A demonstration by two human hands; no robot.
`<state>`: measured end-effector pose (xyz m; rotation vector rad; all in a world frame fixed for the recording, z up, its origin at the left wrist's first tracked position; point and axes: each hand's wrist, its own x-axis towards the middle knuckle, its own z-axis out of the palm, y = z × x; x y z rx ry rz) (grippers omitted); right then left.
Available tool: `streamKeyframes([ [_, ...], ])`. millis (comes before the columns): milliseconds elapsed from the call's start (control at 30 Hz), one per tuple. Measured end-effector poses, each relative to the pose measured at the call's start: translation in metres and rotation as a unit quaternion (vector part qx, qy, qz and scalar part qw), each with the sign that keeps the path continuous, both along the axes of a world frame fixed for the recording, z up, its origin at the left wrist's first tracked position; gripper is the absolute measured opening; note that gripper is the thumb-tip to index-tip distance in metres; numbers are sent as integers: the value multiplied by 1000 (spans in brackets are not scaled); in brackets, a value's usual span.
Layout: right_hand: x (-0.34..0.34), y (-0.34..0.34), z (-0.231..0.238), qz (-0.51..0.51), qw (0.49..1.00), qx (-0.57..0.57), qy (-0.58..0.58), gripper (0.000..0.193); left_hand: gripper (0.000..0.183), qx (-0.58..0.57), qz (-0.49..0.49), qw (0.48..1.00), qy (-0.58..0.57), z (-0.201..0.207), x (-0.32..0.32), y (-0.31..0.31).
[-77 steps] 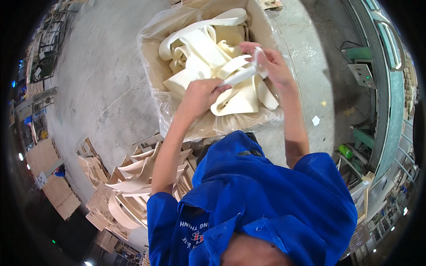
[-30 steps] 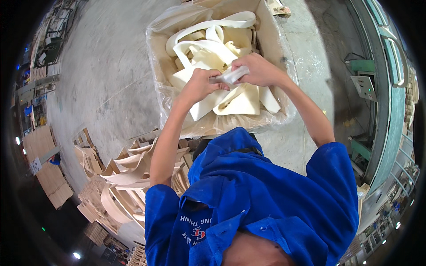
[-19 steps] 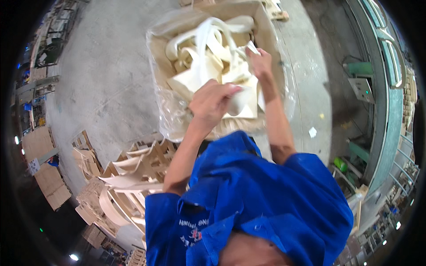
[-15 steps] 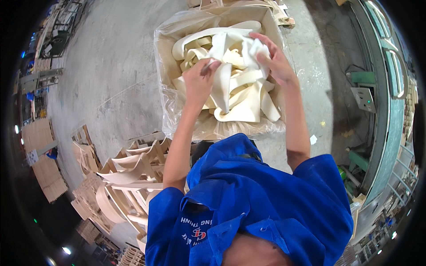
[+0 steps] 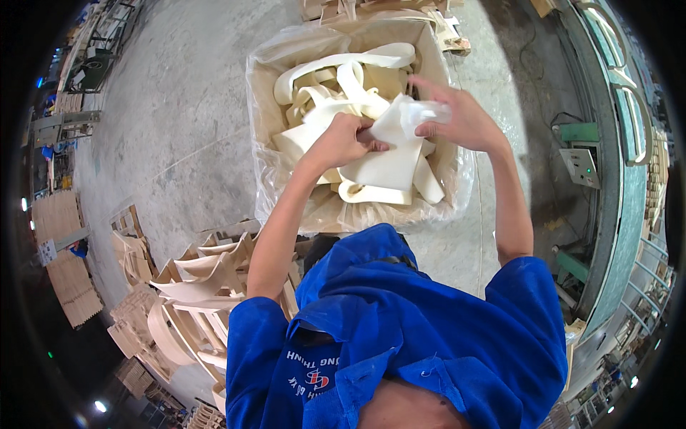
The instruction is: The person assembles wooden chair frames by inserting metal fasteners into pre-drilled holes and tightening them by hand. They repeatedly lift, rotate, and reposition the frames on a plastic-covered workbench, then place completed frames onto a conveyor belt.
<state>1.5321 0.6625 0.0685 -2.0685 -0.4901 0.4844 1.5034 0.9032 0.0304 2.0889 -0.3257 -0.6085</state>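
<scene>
Grip: left hand (image 5: 344,141) pinching a pale sheet (image 5: 384,167) between thumb and fingers; right hand (image 5: 468,118) at its blurred upper end, whether closed cannot be told; sheet lies over cream strips (image 5: 352,80) in a plastic-lined box (image 5: 265,107).

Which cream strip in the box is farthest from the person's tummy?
The long curved strip along the far side of the plastic-lined box. It arches beyond the other cream pieces, which all lie nearer the blue shirt.

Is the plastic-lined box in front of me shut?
No, the box stands open, with cream pieces showing inside and the left hand over them.
</scene>
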Motion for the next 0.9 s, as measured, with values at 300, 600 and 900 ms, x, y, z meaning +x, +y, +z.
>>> streamKeyframes([
  [300, -15, 29, -50, 48, 975, -89, -198, 39, 14, 21, -3, 992, -126, -21, -13, -5],
  [600, -14, 64, -190, -592, 785, 123, 138, 22, 19, -68, 102, 877, -465, -82, -64, -48],
  [900, 43, -5, -132, -659, 715, 232, -15, 35, 27, 206, 227, 901, -307, -198, -57, 54],
])
